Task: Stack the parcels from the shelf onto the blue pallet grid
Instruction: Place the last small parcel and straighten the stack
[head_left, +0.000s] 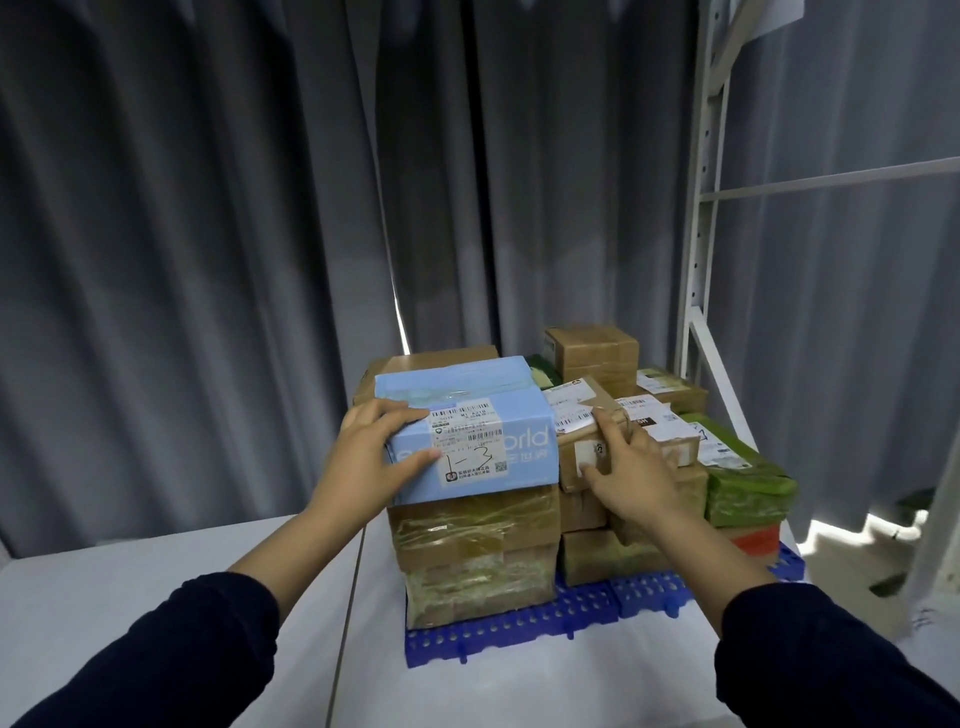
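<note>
A blue pallet grid (498, 631) lies on a white table and carries several stacked parcels. On top of the front left stack of taped brown boxes (472, 551) sits a light blue parcel (483, 410) with white labels. My left hand (371, 457) holds its left front corner, fingers over the top and thumb on the front face. My right hand (626, 473) rests against a brown parcel (579, 415) just right of the blue one, with the fingers spread on its front and top. Green-wrapped parcels (748, 478) fill the right side.
A white metal shelf frame (698, 249) rises at the right behind the pallet. Grey curtains (234, 208) hang all along the back. The white table (130, 623) extends to the left, with a seam beside the pallet. Dark objects lie on the floor at the far right.
</note>
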